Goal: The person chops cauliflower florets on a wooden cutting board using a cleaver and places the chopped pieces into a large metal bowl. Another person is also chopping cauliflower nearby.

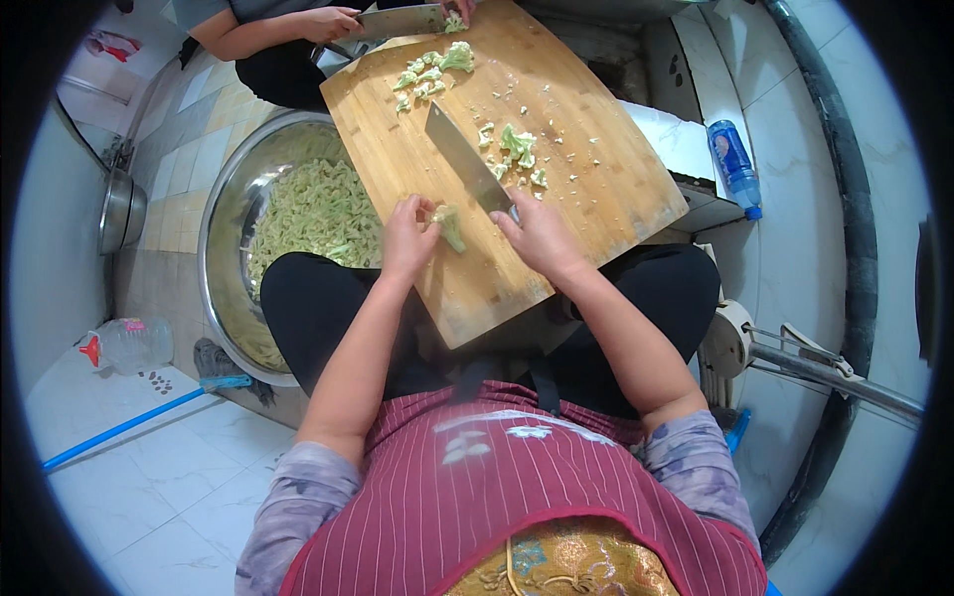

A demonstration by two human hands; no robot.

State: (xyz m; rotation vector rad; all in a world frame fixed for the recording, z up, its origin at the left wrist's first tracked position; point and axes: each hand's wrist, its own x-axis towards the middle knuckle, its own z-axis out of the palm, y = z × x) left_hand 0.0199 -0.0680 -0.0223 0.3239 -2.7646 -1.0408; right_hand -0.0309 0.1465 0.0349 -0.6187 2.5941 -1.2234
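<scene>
A wooden cutting board lies in front of me, above my knees. Over its left edge my left hand grips a cauliflower floret by its head, the pale green stem pointing toward me. My right hand is closed around the handle of a cleaver, whose broad blade points away to the upper left. The blade is apart from the held floret. Just right of the blade sits a loose cauliflower floret among smaller bits and crumbs. More cut cauliflower pieces lie toward the far edge.
A steel basin of cut cauliflower stands on the floor at left. Across the board, another person's hand holds a second cleaver. A blue bottle stands at right; a blue-handled mop lies at lower left.
</scene>
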